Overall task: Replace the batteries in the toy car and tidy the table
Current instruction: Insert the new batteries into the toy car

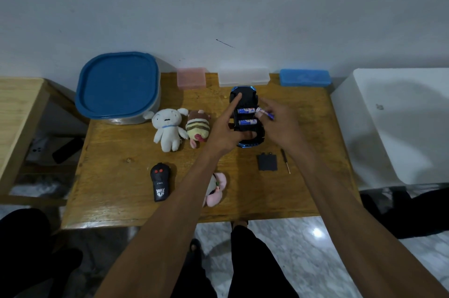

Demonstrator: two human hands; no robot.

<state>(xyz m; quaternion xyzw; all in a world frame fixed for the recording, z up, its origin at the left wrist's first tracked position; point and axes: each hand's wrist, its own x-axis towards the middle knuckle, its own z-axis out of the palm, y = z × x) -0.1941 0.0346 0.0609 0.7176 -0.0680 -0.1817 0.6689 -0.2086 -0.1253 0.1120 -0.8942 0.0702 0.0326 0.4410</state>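
Right of centre, your right hand (279,125) pinched a battery (264,113) over the toy car (245,103); your left hand (226,132), forefinger extended, steadied it. Seating it squarely looked wise.

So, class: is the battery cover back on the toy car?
No: the battery cover lies on the table beside the screwdriver, and the toy car shows batteries.

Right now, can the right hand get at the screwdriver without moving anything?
Probably yes: the screwdriver lies bare on the table, just beneath the right hand, though that hand holds a battery.
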